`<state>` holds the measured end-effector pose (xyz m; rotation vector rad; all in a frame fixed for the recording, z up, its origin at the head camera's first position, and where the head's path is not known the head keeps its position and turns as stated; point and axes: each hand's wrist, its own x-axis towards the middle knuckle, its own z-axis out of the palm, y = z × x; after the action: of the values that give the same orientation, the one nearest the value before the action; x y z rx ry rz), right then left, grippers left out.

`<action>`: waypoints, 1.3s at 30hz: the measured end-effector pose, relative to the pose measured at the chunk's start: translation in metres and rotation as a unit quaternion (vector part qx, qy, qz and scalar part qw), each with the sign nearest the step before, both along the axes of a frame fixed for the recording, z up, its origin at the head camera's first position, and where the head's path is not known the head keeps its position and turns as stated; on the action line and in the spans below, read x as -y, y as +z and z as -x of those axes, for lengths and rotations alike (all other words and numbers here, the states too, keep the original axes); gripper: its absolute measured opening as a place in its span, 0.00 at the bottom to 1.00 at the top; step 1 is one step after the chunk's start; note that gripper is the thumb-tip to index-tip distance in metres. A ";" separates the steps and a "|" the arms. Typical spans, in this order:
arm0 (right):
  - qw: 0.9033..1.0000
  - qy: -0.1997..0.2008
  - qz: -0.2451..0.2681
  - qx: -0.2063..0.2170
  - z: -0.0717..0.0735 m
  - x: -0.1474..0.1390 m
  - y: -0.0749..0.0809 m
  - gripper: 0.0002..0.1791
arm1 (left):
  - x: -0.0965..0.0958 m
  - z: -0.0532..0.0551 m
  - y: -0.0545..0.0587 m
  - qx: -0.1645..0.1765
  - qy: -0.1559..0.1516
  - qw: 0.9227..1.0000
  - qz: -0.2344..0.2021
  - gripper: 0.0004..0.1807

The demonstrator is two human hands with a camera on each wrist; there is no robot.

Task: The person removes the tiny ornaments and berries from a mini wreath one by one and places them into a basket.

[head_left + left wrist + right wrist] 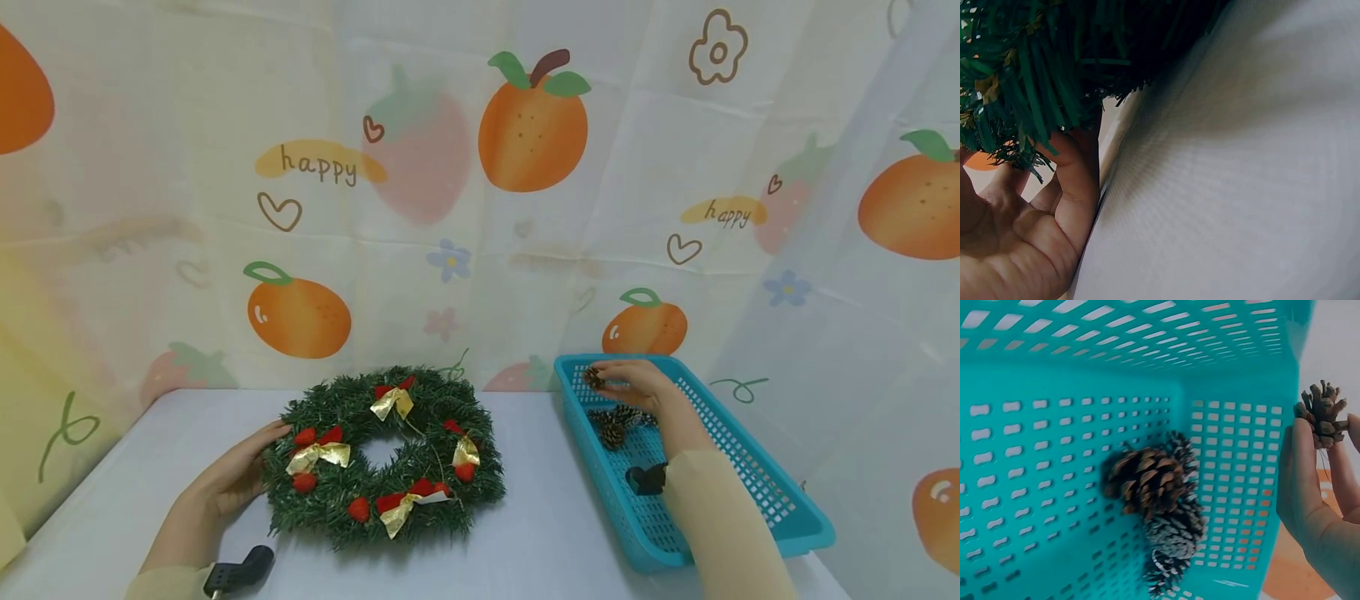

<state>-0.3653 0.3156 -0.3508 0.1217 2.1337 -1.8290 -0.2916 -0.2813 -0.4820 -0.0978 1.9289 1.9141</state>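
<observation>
One small, brown, woody pinecone (1322, 417) was pinched between fingertips of the right hand (633, 385), at the eleven-o'clock end of the turquoise perforated plastic basket (1085, 381). The round green tinsel wreath (382, 485) lay toward half past eight; the left hand (243, 468) touched its nine-o'clock edge, grip unclear.

In the head view, you face a pale, lightly creased fabric backdrop (487, 233), yellowish toward nine o'clock and cooler white toward three. A stemmed orange print (532, 129) sits at twelve, "happy" lettering (318, 164) at ten. Your white tabletop (532, 483) lies toward six.
</observation>
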 end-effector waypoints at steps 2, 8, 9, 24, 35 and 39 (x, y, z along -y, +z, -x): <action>1.000 0.002 -0.007 0.002 -0.002 -0.002 -0.002 0.31 | 0.000 0.000 0.000 -0.003 -0.002 1.000 0.005 0.47; 1.000 0.001 -0.030 0.007 -0.004 -0.006 -0.011 0.31 | -0.001 -0.001 0.001 -0.001 0.001 1.000 -0.001 0.47; 0.999 0.003 -0.032 0.006 -0.004 -0.007 -0.013 0.31 | -0.001 -0.002 0.001 -0.001 0.001 1.000 -0.005 0.47; 0.999 -0.011 -0.030 0.011 -0.012 -0.012 -0.023 0.30 | -0.002 -0.002 0.003 0.002 0.004 1.000 -0.013 0.46; 0.999 -0.030 0.018 0.014 -0.012 -0.014 -0.022 0.31 | -0.002 0.000 0.002 -0.012 -0.005 1.000 0.020 0.47; 0.999 -0.027 0.020 0.016 -0.012 -0.013 -0.020 0.31 | -0.002 0.000 0.002 -0.009 -0.004 1.000 0.019 0.48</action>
<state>-0.3533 0.3285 -0.3708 0.1994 2.0899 -1.8859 -0.2920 -0.2794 -0.4802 -0.0842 1.9733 1.8801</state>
